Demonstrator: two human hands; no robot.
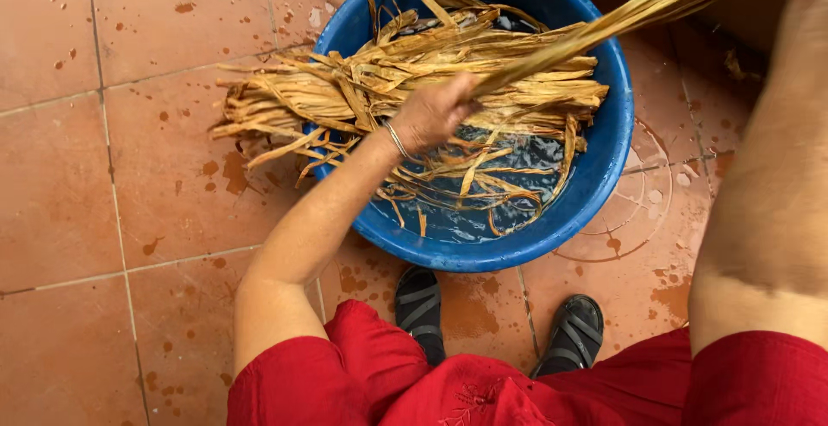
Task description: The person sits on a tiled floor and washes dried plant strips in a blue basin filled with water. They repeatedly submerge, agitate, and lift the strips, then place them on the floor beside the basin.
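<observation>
Strips (414, 77) of dry, straw-coloured leaf lie in a thick bundle across the blue basin (604, 159), with their left ends hanging over its rim above the tiles. Some thinner strips float loose in the water (509, 215) in the lower part of the basin. From this pile one long bunch (638, 12) rises in a slant toward the upper right corner of the view.

Your left hand (435, 114) is over the middle of the basin, closed in a fist around the low end of that long bunch, so the fingers are curled tight on it. On the wrist you wear a thin metal bangle (396, 139). Your right forearm (768, 193) goes up along the right edge, and the right hand itself is almost cut off at the top corner, so I cannot tell if it is open or closed, though the bunch reaches up to it.

The basin stands on a floor of reddish tiles (112, 184), which are spotted with wet marks. Just below the basin are your two feet in black sandals (420, 305), and nearer to the camera is your red clothing (483, 387).
</observation>
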